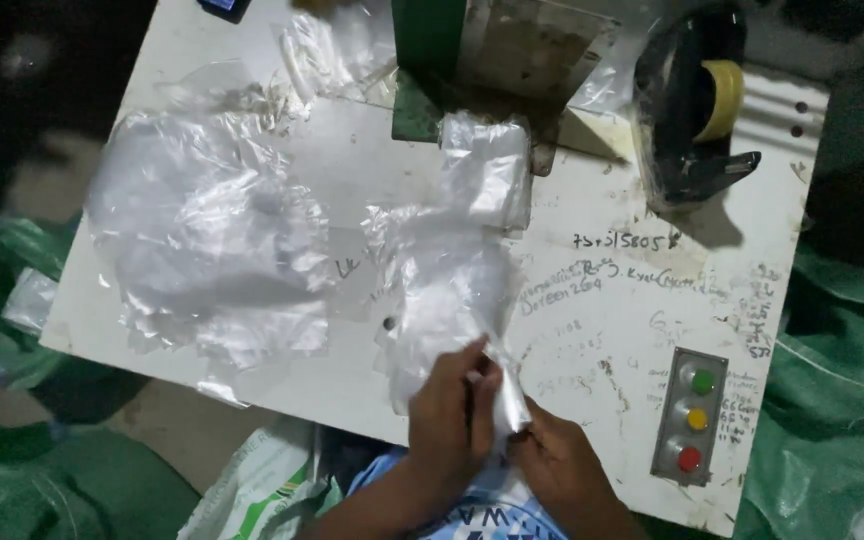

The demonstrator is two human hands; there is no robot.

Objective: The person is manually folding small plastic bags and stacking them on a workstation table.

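Our left hand (449,405) and right hand (557,465) pinched together on a clear plastic bag (452,280), at the near edge of our white table (602,330), bag stretching lengthwise away from us toward the green machine (430,60)

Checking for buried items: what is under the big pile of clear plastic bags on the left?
Only the white table shows around the plastic bag pile; anything beneath the crumpled layers is hidden.
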